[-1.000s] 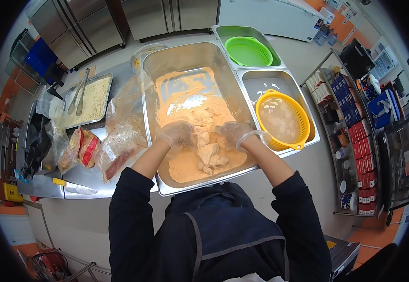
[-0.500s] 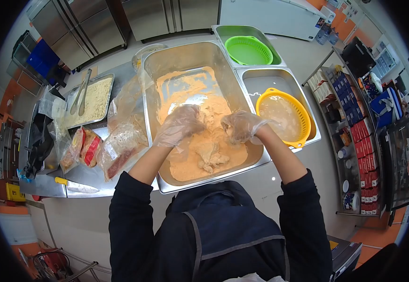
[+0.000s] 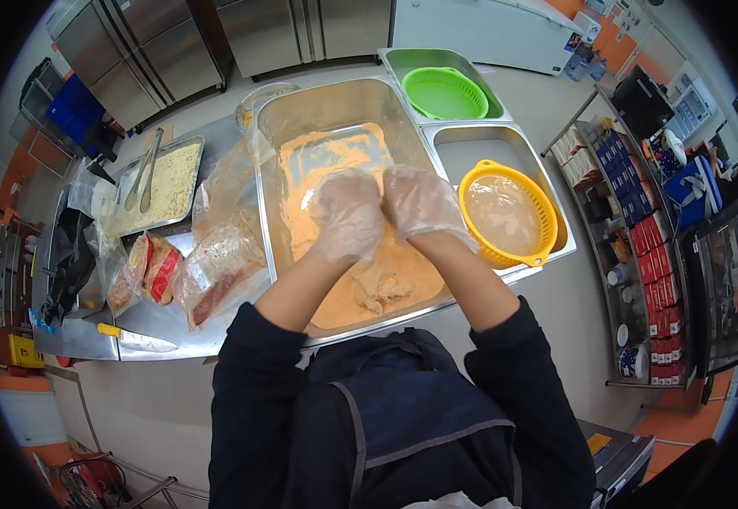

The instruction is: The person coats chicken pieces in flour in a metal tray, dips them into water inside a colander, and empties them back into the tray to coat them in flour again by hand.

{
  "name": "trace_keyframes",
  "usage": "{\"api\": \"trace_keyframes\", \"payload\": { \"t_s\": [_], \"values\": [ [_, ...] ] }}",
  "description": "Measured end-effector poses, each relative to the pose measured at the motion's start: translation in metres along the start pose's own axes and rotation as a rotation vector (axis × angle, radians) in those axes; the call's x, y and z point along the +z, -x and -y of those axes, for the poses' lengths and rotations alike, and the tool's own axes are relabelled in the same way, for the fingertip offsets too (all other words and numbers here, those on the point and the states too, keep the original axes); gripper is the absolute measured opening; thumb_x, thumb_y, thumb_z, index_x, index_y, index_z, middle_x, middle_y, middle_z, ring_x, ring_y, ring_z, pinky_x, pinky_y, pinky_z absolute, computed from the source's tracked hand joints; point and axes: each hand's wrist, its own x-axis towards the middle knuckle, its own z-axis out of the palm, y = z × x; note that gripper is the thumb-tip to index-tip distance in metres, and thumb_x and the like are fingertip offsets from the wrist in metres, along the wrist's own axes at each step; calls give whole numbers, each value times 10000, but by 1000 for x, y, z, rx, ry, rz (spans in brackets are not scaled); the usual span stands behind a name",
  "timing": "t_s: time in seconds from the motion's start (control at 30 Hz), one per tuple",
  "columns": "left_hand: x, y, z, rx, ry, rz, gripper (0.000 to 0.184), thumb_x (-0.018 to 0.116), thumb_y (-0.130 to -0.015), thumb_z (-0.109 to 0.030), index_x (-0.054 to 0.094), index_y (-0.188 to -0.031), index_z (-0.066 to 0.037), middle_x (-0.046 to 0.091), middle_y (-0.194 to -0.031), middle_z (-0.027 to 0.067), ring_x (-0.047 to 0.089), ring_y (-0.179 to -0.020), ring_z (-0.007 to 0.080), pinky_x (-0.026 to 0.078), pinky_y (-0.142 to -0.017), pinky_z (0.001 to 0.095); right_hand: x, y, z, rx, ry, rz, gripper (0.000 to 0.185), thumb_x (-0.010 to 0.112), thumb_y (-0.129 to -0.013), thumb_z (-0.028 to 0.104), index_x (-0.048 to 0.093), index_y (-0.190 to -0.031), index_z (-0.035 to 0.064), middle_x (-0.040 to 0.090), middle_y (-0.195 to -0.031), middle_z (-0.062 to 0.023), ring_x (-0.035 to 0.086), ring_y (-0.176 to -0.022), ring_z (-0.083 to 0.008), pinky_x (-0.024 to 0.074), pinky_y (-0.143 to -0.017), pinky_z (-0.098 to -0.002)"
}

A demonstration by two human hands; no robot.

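My left hand [image 3: 348, 210] and my right hand [image 3: 421, 202] wear clear plastic gloves. They are side by side, almost touching, over the middle of a deep steel pan [image 3: 318, 97]. The backs of both hands face up, and the fingers are turned down out of sight, so whatever is under them is hidden. Orange-tinted flour [image 3: 335, 307] covers much of the pan's bottom, thinner toward the far end. A flour-coated piece of meat, apparently chicken [image 3: 383, 291], lies near the pan's front edge, below my wrists.
Right of the pan, a yellow colander [image 3: 505, 212] of cloudy liquid sits in a steel pan; behind it is a green basket [image 3: 445, 93]. Leftward lie bagged meat [image 3: 220, 267], a crumb tray [image 3: 174, 182] with tongs [image 3: 150, 174], and a yellow-handled knife [image 3: 138, 338]. Shelves [image 3: 632, 246] stand at right.
My hands have come together from either side and moved slightly forward over the flour. Earlier they were apart, with fingers partly showing. The coated piece in front has stayed put.
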Motion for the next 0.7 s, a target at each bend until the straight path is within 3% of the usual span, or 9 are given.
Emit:
{"api": "trace_keyframes", "payload": {
  "t_s": [0.1, 0.17, 0.27, 0.33, 0.4, 0.47, 0.57, 0.63, 0.7],
  "values": [
    [5, -15, 1, -85, -79, 244, 77, 606, -652, -112, 654, -680, -58, 602, -643, 127, 624, -628, 250, 455, -500, 370, 11, -3, -3, -41, 48, -67, 154, 534, -805, 127, 654, -874, 60, 658, -896, -131, 651, -838, -283, 528, -714, -359],
    [13, -15, -3, -86, -89, 340, 77, 625, -638, -137, 653, -665, -71, 605, -644, 118, 624, -627, 237, 453, -494, 361, 15, -14, 7, 72, -1, 38, 160, 542, -810, 143, 646, -897, 58, 648, -940, -146, 638, -885, -285, 524, -741, -356],
    [17, -18, 12, -167, -163, 209, 56, 637, -635, -140, 652, -658, -92, 606, -637, 98, 623, -623, 229, 453, -493, 346, 11, -7, -4, -50, -31, 1, 204, 551, -804, 201, 636, -900, 43, 634, -959, -178, 618, -932, -302, 507, -782, -380],
    [-11, -15, 22, -118, -152, 218, 140, 568, -711, -162, 661, -730, -59, 633, -752, 142, 625, -676, 292, 483, -576, 384, -13, -5, -9, 10, -83, 87, 240, 553, -792, 238, 634, -893, 36, 627, -968, -189, 612, -936, -315, 497, -796, -387],
    [-29, -20, 33, -14, -100, 162, 143, 570, -710, -164, 654, -729, -49, 625, -749, 152, 619, -695, 306, 482, -604, 387, -32, -6, -20, 72, -136, 161, 278, 555, -780, 275, 631, -886, 29, 620, -976, -201, 606, -939, -328, 487, -810, -395],
    [-37, -29, 37, 92, -50, 100, 148, 572, -709, -166, 647, -729, -39, 618, -747, 161, 613, -714, 319, 481, -632, 390, -48, -4, -35, -61, -228, -29, 291, 600, -707, 320, 577, -698, 30, 622, -777, -176, 611, -763, -334, 482, -701, -399],
    [-37, -42, 29, 170, 73, -101, 118, 547, -743, -147, 613, -719, -52, 603, -722, 128, 587, -711, 300, 448, -606, 410, -96, 11, -57, -33, -117, -28, 271, 603, -697, 298, 550, -665, 34, 628, -744, -177, 615, -706, -301, 480, -656, -375],
    [-30, -56, 20, 292, 168, -286, 150, 519, -769, -153, 599, -777, -26, 598, -784, 169, 574, -757, 323, 440, -651, 428, -106, 20, -86, 22, -233, -34, 257, 606, -688, 280, 541, -654, 33, 629, -709, -169, 619, -668, -285, 480, -627, -360],
    [-49, -70, -4, 283, 152, -205, 156, 523, -766, -151, 608, -779, -22, 601, -780, 172, 581, -757, 327, 449, -655, 429, -115, 33, -104, 97, -332, -92, 245, 607, -676, 236, 499, -605, 28, 621, -602, -147, 617, -564, -237, 475, -555, -325]
  ]
}}
